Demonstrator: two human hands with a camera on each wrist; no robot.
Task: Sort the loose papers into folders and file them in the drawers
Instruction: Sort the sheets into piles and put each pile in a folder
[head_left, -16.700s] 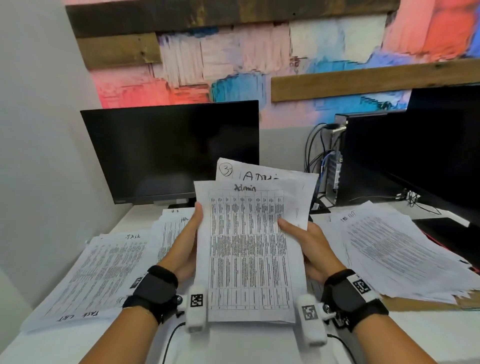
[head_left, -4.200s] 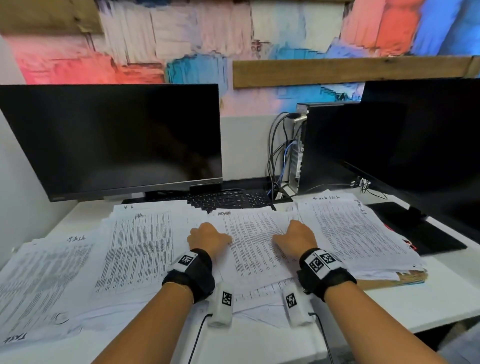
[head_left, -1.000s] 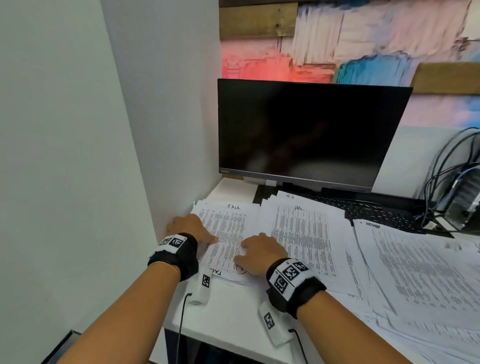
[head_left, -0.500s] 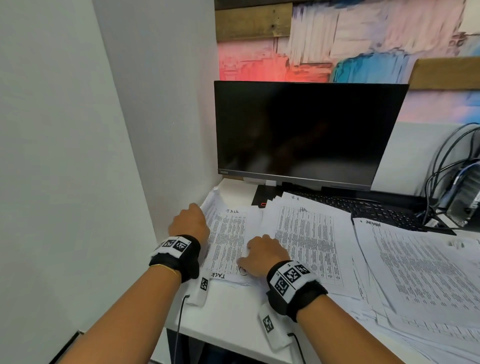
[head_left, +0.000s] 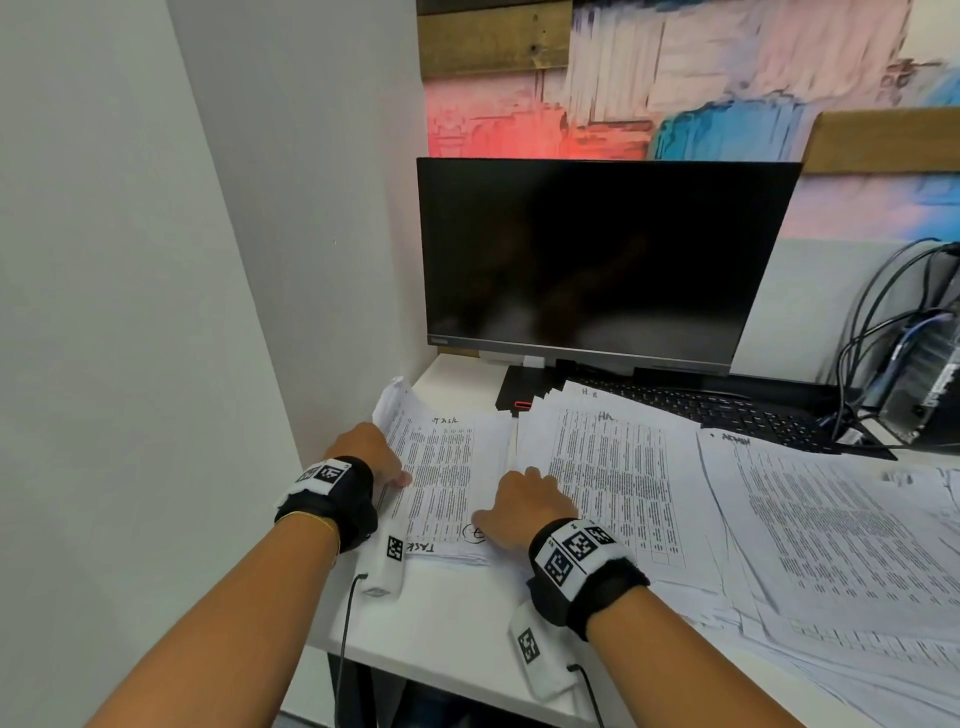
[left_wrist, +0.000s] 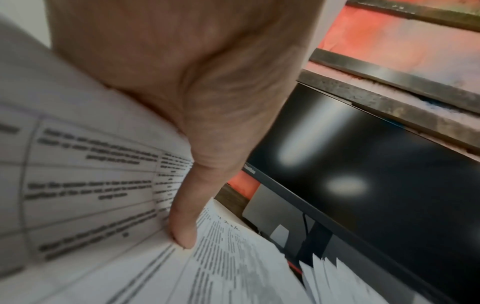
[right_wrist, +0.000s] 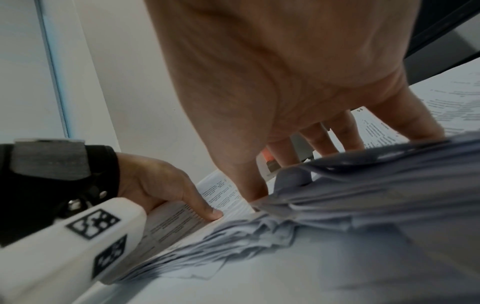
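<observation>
A thick stack of printed sheets headed "Task" (head_left: 447, 467) lies at the desk's left end beside the wall. My left hand (head_left: 387, 467) grips its left edge, thumb on top and fingers hidden beneath; that edge curls upward (left_wrist: 78, 174) against the palm. My right hand (head_left: 511, 506) holds the stack's right edge, thumb (right_wrist: 249, 185) on the top sheet, fingers (right_wrist: 324, 139) dipping into the seam next to the "HR" stack (head_left: 608, 457). In the right wrist view my left hand (right_wrist: 166, 185) pinches the paper. No folder or drawer is in view.
An "Admin" stack (head_left: 831, 519) spreads to the right. A dark monitor (head_left: 597, 260), a black keyboard (head_left: 727, 410) and a small computer with cables (head_left: 924, 374) stand behind. The white wall (head_left: 234, 312) is close on the left; the desk's front edge (head_left: 441, 670) is just below my wrists.
My left hand slid further along the Task stack's left edge and bent it upward off the desk. The right hand stayed at the right edge.
</observation>
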